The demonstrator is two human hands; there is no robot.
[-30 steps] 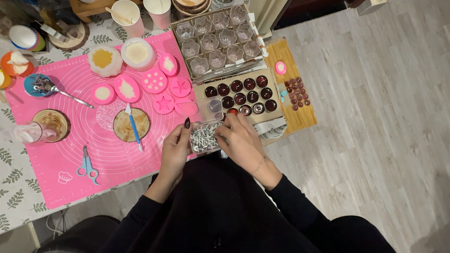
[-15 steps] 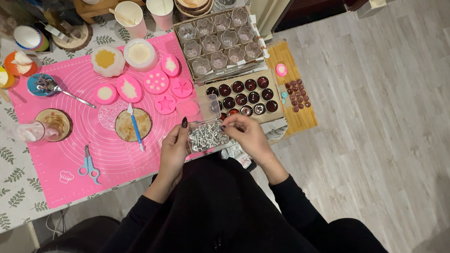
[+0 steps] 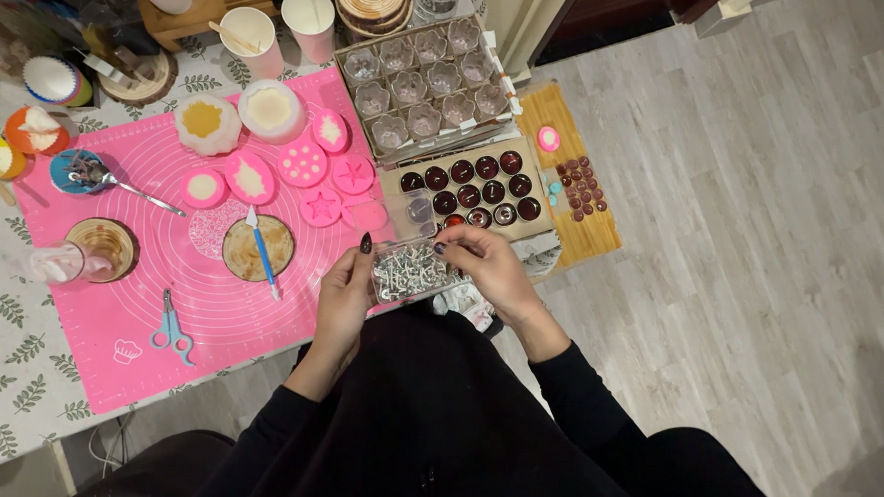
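since the earlier frames the clear plastic box [image 3: 412,270] is sitting a little higher and closer to the tray of dark round cups [image 3: 475,188], and the right hand [image 3: 488,265] has shifted from the box's lower corner up to its top edge. the left hand [image 3: 347,292] is gripping the box's left side, fingers curled, dark nails showing. the right hand is pinching narrowly at the box's upper right rim; whether it is holding one of the pieces is hard to tell. the box is transparent and rectangular, filled with small shiny silver metal bits, possibly wick tabs. it is hovering over the front edge of the pink silicone mat [image 3: 157,268], which is smooth and printed with thin circles. small blue scissors [image 3: 172,327] are lying on the mat, well apart.
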